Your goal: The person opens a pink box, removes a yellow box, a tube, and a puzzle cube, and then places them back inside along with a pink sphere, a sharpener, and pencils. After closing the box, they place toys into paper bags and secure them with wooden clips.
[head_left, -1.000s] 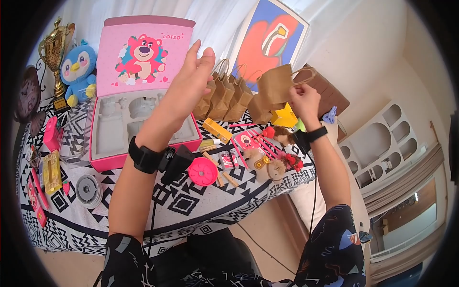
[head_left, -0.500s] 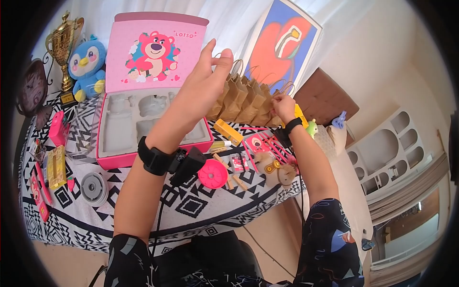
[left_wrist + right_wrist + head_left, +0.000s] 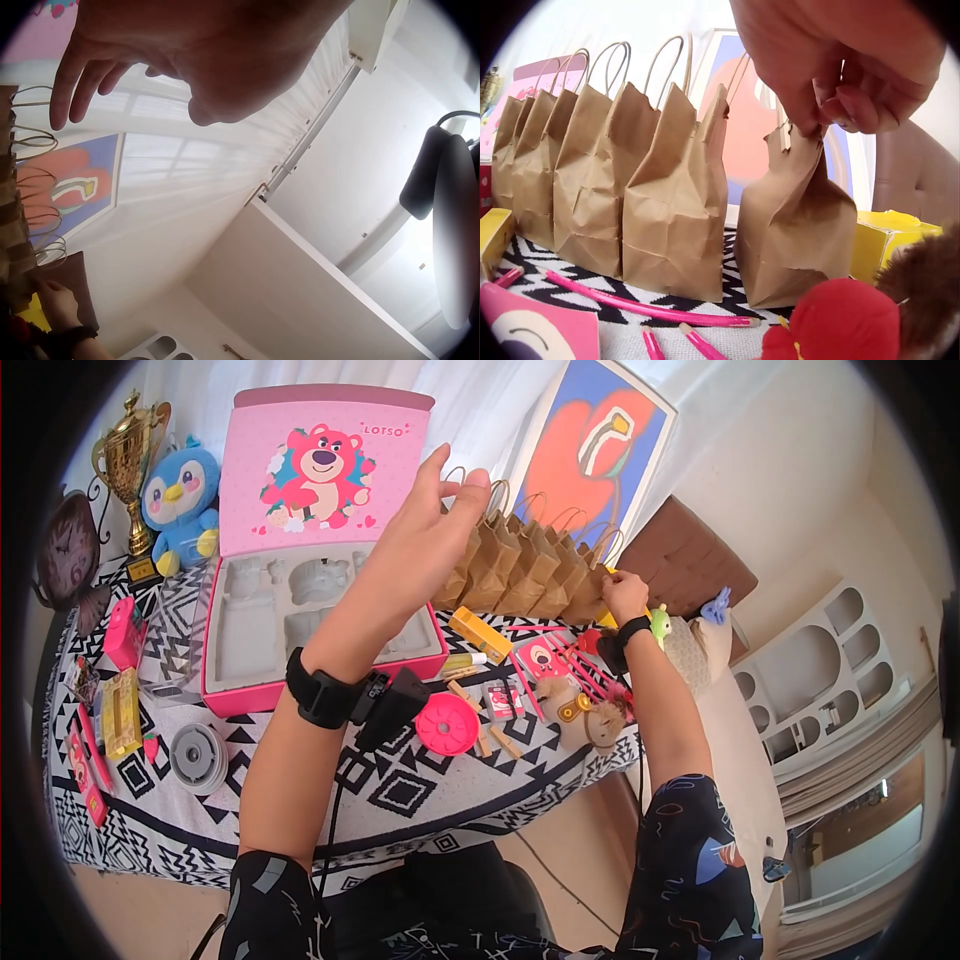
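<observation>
My right hand (image 3: 627, 595) pinches the top edge of a brown paper bag (image 3: 799, 232) with twisted handles. In the right wrist view this bag stands upright on the patterned cloth, its top gathered under my fingertips (image 3: 855, 105). Left of it stands a row of similar paper bags (image 3: 675, 217), with a narrow gap between. My left hand (image 3: 425, 540) is raised with its fingers extended and holds nothing. It overlaps the nearest bag handles in the head view; the left wrist view shows the curtain (image 3: 157, 142) behind it.
An open pink Lotso box (image 3: 240, 695) with a moulded insert stands left of the bags. Pink pencils (image 3: 645, 304), a red plush piece (image 3: 844, 322) and a yellow box (image 3: 877, 244) lie around the held bag. A framed picture (image 3: 560, 490) leans behind.
A second ago my right hand held the paper bag in the air; it has come down to the row's right end and shifted slightly right. My left hand stays raised.
</observation>
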Demonstrator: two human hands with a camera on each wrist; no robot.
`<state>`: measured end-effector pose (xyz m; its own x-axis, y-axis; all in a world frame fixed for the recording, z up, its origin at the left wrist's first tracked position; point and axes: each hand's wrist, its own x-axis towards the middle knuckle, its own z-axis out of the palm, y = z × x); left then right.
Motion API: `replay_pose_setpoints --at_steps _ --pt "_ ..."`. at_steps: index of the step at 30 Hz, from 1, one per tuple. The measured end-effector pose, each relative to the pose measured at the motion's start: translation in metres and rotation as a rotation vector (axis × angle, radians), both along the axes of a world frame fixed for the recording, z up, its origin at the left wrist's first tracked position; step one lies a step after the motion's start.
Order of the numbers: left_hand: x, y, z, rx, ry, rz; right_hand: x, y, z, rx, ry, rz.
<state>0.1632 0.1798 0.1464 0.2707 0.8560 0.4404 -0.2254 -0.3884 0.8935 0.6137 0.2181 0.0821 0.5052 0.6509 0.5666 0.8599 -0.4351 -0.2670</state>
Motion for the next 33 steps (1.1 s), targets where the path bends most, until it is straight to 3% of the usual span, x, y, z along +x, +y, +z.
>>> replay_pose_setpoints --at_steps 6,9,14,16,17,19,20,22,23,25,27,29,31,33 --pt "0.002 -0.004 -0.001 0.014 0.044 -0.029 0.006 -0.039 0.048 0.245 -0.062 0.005" --pt "0.003 -0.012 0.000 0.001 0.063 -0.063 0.004 -0.070 0.092 0.373 -0.081 0.112" --pt "0.006 -0.012 -0.003 0.020 0.187 -0.154 -0.057 -0.120 0.160 0.412 0.102 0.218" --pt "0.009 -0.015 -0.006 -0.005 0.222 -0.224 -0.073 -0.127 0.174 0.455 0.305 0.462" --pt "0.012 -0.015 -0.008 -0.001 0.224 -0.227 -0.088 -0.132 0.179 0.459 0.305 0.459" --pt "0.016 -0.016 -0.012 -0.015 0.218 -0.249 -0.126 -0.141 0.185 0.408 0.555 0.718" --pt "0.018 -0.016 -0.013 -0.011 0.223 -0.247 -0.142 -0.143 0.184 0.414 0.557 0.720" --pt "0.021 -0.017 -0.014 0.048 0.026 -0.452 -0.173 -0.144 0.180 0.334 0.657 0.858" --pt "0.020 -0.020 -0.008 0.053 0.031 -0.445 -0.183 -0.146 0.180 0.245 0.723 0.881" --pt "0.015 -0.028 0.006 -0.054 -0.237 -0.568 -0.200 -0.142 0.173 0.244 0.789 0.967" --pt "0.008 -0.022 0.009 -0.079 -0.258 -0.517 -0.208 -0.136 0.168 0.209 0.791 0.976" --pt "0.007 -0.014 0.007 -0.020 -0.363 -0.289 -0.213 -0.132 0.164 0.174 0.784 0.981" --pt "0.002 -0.015 0.011 0.003 -0.365 -0.226 -0.218 -0.129 0.159 0.452 0.416 0.937" --pt "-0.004 -0.017 0.014 0.021 -0.363 -0.161 -0.225 -0.135 0.167 0.436 0.481 1.011"
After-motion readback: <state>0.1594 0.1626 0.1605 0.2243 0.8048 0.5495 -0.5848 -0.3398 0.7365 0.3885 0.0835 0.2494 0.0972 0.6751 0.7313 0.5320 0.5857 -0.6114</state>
